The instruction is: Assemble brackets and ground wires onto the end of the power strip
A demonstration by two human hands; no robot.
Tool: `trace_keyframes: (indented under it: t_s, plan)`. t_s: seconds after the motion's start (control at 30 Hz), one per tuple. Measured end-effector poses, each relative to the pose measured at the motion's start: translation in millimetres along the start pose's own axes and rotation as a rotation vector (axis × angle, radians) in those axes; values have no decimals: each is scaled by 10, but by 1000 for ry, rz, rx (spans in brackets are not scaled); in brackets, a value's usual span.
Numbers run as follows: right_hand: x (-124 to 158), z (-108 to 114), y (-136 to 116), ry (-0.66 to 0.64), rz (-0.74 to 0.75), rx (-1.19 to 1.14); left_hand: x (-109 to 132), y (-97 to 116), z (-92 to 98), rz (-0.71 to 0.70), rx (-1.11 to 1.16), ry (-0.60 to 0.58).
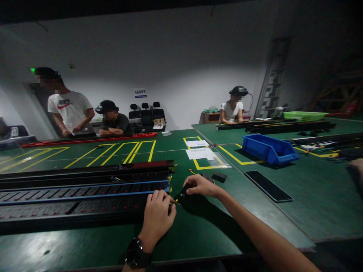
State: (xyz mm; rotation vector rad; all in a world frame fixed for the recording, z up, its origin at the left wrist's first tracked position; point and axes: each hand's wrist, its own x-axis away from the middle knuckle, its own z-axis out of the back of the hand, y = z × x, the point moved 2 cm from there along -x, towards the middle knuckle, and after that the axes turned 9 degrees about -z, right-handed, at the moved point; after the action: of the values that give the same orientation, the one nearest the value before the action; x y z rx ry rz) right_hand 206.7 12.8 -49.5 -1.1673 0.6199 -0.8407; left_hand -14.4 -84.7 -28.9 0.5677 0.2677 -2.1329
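My left hand point(159, 214), with a black watch on its wrist, is closed round the right end of the nearest long black strip point(107, 207). Short yellow wires point(176, 202) stick out by its fingertips; what the fingers pinch is mostly hidden. Just to the right, my right hand point(200, 185) holds a small black part point(183, 191) between thumb and fingers, close to the wires. Whether part and wires touch is too small to tell. Behind my right hand lies a black block point(219, 177) on the green table point(198, 241).
More long black strips, one blue-edged point(85, 192), lie at the left. To the right are a dark tablet-like slab point(268, 186) and a blue bin point(268, 148). Paper sheets point(200, 153) lie beyond my hands. Several people are across the table; another hand point(357, 166) shows at the right edge.
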Motion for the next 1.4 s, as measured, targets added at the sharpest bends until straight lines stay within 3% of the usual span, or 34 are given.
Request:
trace_keyframes:
  t_s: [0.23,0.6,0.83,1.4]
  plan:
    - [17,-71,10,-107,-51,11,-2,-6,-4,-9,-6,9]
    - [16,-61,33,-123,-63,64,4,-9,-9,-17,-7,23]
    - [86,-42,-45,-230,-116,74,-7,-10,-13,-7,2,8]
    - [34,-65,16,-144,-60,228,-4,-9,-17,-8,-5,25]
